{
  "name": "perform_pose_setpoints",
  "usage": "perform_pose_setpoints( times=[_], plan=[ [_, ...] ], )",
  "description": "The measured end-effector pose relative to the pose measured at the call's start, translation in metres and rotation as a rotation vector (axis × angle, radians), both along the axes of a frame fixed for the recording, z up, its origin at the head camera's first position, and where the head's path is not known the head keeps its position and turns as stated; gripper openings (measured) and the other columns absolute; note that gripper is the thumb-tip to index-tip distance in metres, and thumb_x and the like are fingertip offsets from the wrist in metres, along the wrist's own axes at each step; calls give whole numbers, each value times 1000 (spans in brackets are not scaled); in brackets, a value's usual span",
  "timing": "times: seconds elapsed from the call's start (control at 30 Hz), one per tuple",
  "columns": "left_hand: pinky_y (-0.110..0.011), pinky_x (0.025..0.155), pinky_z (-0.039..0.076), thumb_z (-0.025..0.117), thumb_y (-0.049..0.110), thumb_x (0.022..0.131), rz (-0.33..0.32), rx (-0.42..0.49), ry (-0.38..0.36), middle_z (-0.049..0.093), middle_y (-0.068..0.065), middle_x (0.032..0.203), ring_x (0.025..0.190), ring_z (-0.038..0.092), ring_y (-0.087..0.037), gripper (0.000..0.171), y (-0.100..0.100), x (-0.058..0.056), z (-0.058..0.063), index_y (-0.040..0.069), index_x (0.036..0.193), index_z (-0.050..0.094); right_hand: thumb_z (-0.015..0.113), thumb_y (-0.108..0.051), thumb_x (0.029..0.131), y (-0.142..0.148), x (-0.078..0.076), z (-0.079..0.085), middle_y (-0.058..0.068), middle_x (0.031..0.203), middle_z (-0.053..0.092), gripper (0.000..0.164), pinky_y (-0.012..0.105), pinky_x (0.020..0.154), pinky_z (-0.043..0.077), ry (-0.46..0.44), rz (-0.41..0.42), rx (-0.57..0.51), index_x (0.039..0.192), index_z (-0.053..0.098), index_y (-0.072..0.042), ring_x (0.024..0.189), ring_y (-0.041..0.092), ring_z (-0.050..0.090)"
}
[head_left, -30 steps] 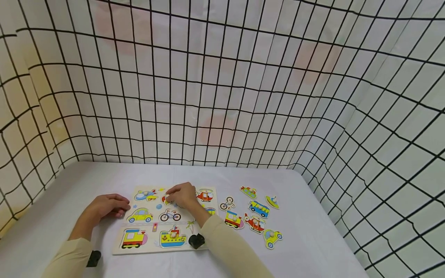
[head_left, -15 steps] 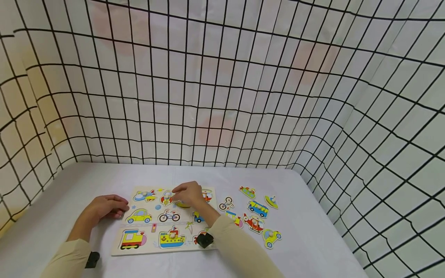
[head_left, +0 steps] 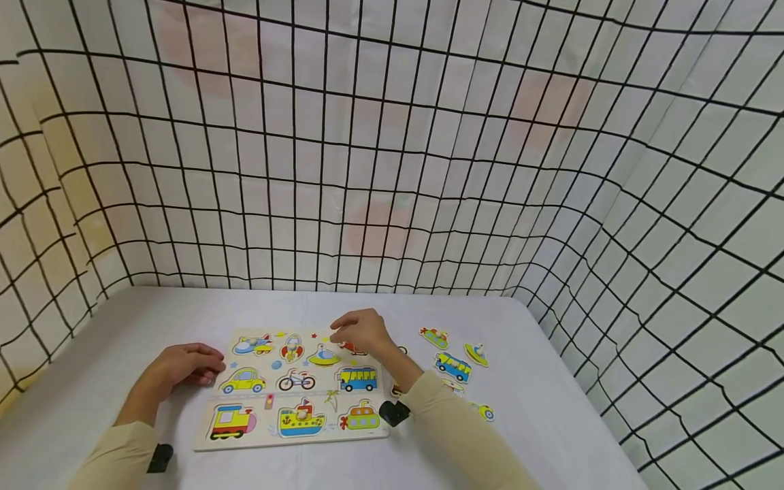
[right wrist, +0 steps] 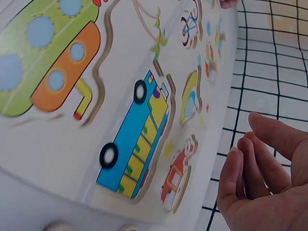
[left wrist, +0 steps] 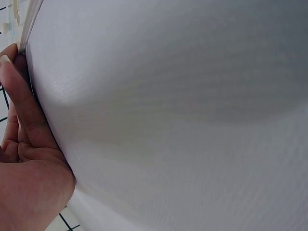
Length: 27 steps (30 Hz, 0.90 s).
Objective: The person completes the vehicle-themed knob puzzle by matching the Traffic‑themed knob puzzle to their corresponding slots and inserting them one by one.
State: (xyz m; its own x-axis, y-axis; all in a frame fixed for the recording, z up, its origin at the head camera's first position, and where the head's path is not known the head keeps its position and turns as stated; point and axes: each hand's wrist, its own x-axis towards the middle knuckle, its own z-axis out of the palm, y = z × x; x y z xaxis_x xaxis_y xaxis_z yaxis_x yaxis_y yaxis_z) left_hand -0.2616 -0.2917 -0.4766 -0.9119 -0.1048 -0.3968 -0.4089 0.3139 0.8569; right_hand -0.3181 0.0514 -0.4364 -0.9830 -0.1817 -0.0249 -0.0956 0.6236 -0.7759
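A wooden knob puzzle board (head_left: 272, 435) with printed vehicles lies on the table. The plane piece (head_left: 254, 346), rocket piece (head_left: 292, 349) and boat piece (head_left: 301, 420) sit in it, their knobs showing. At the board's left edge, my left hand (head_left: 180, 367) rests on the table with relaxed fingers, fingertips at the rim; in the left wrist view the hand (left wrist: 29, 139) shows at that edge. My right hand (head_left: 366, 331) hovers over the board's upper right corner, partly covering the printed helicopter (right wrist: 177, 178). In the right wrist view its thumb and fingers stand apart, holding nothing.
Right of the board lie loose pieces: a submarine (head_left: 434, 337), a flying saucer (head_left: 476, 354), a bus (head_left: 452, 367) and a car (head_left: 486, 412). My right forearm hides parts of others. Black wire mesh (head_left: 343, 204) surrounds the white table (head_left: 551, 422).
My right hand has let go of the rocket piece, leaving it in the board, and has moved right toward the loose pieces. The left hand stays at the board's edge.
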Motion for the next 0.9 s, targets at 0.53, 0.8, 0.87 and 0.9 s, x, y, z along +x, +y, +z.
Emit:
perform_pose_setpoints(
  times=[0.53, 0.8, 0.87, 0.9],
  plan=[
    [-27, 69, 57, 76, 16, 87, 0, 1, -7, 71, -3, 85, 68, 65, -20, 36, 0, 1, 3, -4, 116, 67, 81, -23, 84, 64, -5, 8, 0, 97, 77, 22, 45, 87, 58, -53, 4, -21, 105, 80, -15, 92, 28, 72],
    [-27, 69, 57, 76, 16, 87, 1, 0, -6, 71, -3, 84, 67, 65, -20, 35, -1, 2, 2, -3, 115, 67, 80, -22, 85, 101, -5, 10, 2, 97, 78, 23, 41, 83, 57, -20, -58, -23, 106, 79, -12, 92, 29, 71],
    [-27, 68, 57, 76, 16, 87, 0, 4, -4, 70, -2, 83, 67, 65, -19, 35, 0, 1, 2, -4, 115, 67, 79, -21, 86, 111, -4, 10, 2, 100, 77, 22, 43, 85, 57, -10, -70, -28, 106, 79, -11, 92, 28, 71],
    [-27, 68, 57, 76, 16, 87, 0, 5, -3, 70, -2, 83, 67, 64, -19, 35, 0, 1, 2, -4, 115, 67, 78, -21, 87, 116, -3, 9, 2, 102, 77, 22, 43, 86, 57, -3, -74, -30, 106, 79, -10, 91, 27, 71]
  ],
)
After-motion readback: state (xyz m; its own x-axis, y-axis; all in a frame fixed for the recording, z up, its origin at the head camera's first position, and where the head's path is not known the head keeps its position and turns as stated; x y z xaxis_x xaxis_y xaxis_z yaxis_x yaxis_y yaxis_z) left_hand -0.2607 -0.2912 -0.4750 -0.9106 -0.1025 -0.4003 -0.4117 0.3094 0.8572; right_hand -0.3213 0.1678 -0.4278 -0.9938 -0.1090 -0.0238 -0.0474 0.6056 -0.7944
